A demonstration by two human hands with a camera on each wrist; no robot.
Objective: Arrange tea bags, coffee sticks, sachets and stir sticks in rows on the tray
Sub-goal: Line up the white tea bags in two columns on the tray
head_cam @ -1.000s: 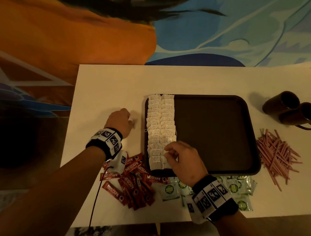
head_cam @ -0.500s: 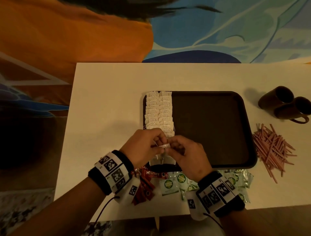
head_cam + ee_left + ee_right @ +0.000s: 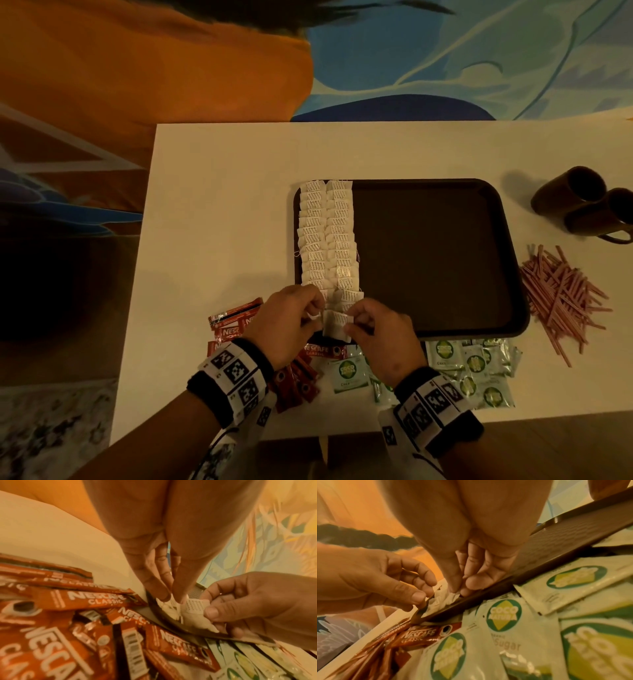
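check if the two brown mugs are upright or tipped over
Tipped: both mugs lie on their sides on the table, dark openings facing the camera.

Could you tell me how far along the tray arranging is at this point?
Done: two columns of tea bags fill the left side of the tray. In hand: left hand and right hand pinch a last tea bag at the near edge. Left: coffee sticks, sugar sachets and stir sticks lie off-tray.
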